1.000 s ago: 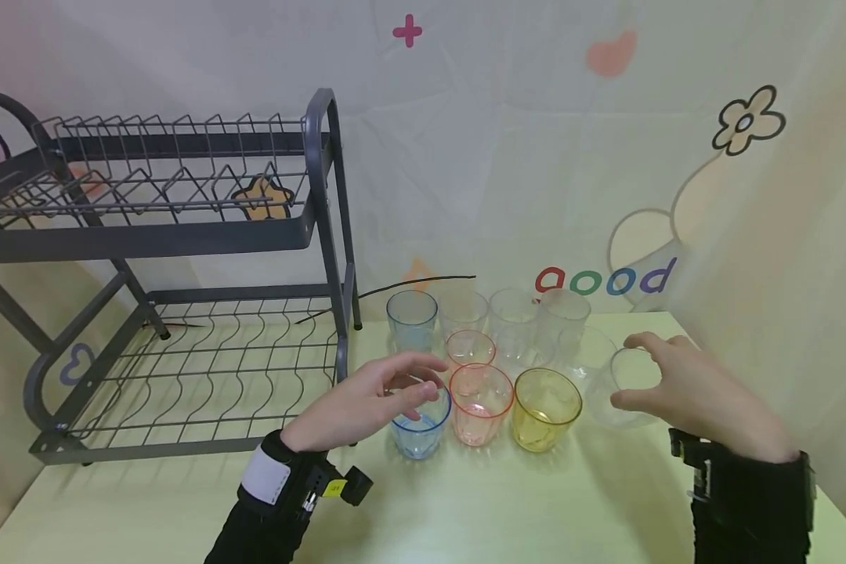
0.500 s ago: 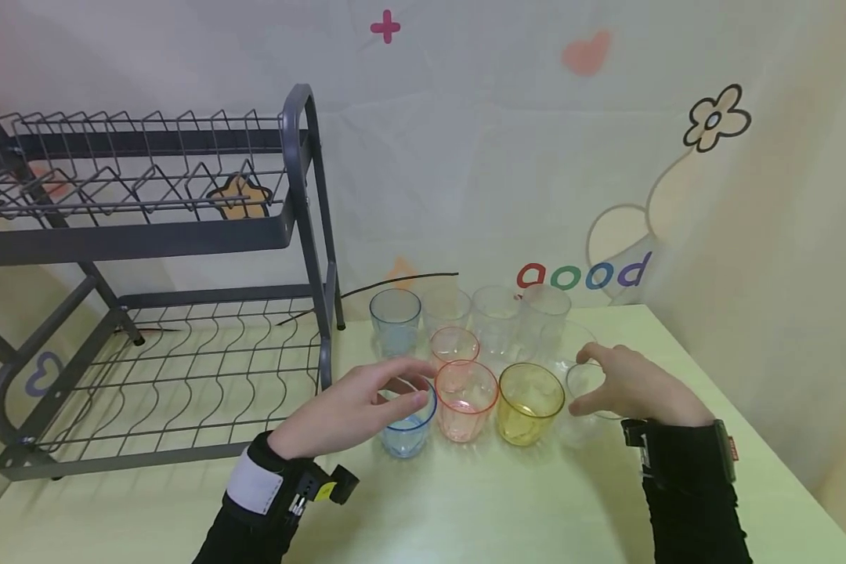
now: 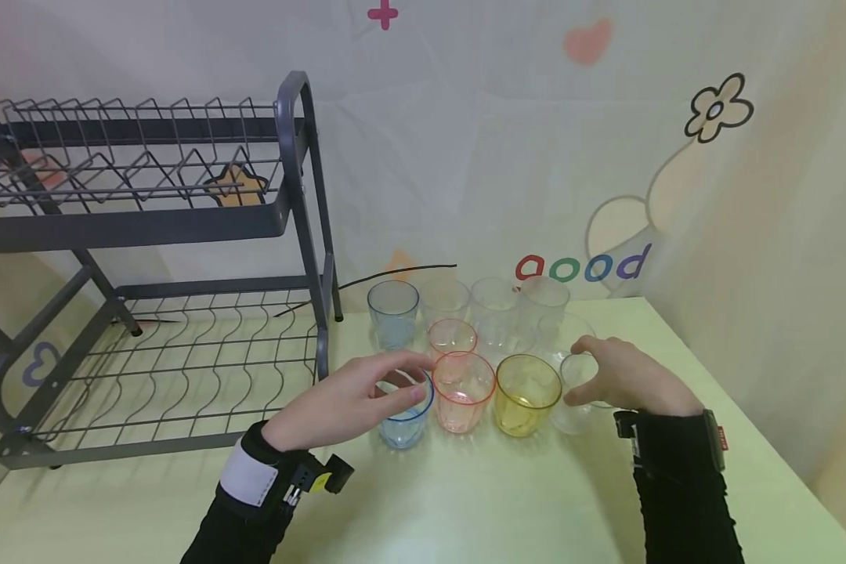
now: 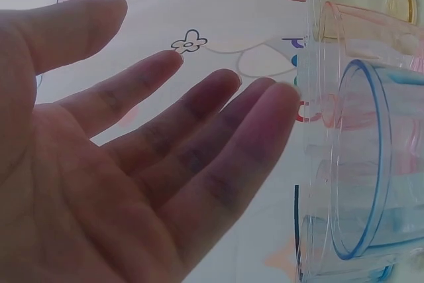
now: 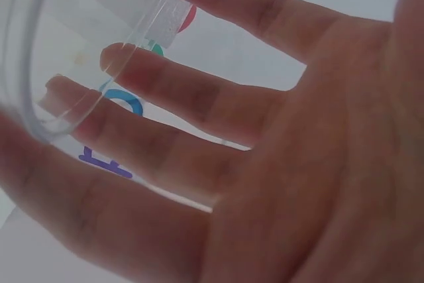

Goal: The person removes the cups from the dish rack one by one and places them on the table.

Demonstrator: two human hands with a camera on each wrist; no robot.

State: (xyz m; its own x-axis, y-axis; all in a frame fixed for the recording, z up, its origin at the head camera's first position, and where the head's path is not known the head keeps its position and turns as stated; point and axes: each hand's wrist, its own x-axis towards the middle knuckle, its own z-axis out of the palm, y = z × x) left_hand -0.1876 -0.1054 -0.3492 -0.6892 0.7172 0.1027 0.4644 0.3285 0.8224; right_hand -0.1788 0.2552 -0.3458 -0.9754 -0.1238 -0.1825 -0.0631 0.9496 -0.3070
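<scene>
In the head view, my right hand (image 3: pixel 627 374) has thumb and fingers around the rim of a clear glass (image 3: pixel 571 417) at the right end of the front row, close beside a yellow glass (image 3: pixel 527 407). The right wrist view has that glass (image 5: pixel 30 51) at upper left, overlapping the fingertips. My left hand (image 3: pixel 356 399) hovers by a blue-rimmed glass (image 3: pixel 403 432) and hides part of its rim. Its relaxed fingers hold nothing; the left wrist view has that glass (image 4: pixel 361 164) off to the right. Between blue and yellow stands a red-rimmed pink glass (image 3: pixel 463 403).
Behind the front row stand a second red-rimmed glass (image 3: pixel 453 337), a blue-tinted glass (image 3: pixel 393 317) and several clear glasses (image 3: pixel 495 313). A two-tier dark wire rack (image 3: pixel 183 360) fills the left of the pale table (image 3: pixel 465 501). A printed cloth (image 3: pixel 451 157) hangs behind.
My right hand has come left with the clear glass, narrowing its gap to the yellow glass. My left hand stays by the blue-rimmed glass. The head view has shifted slightly.
</scene>
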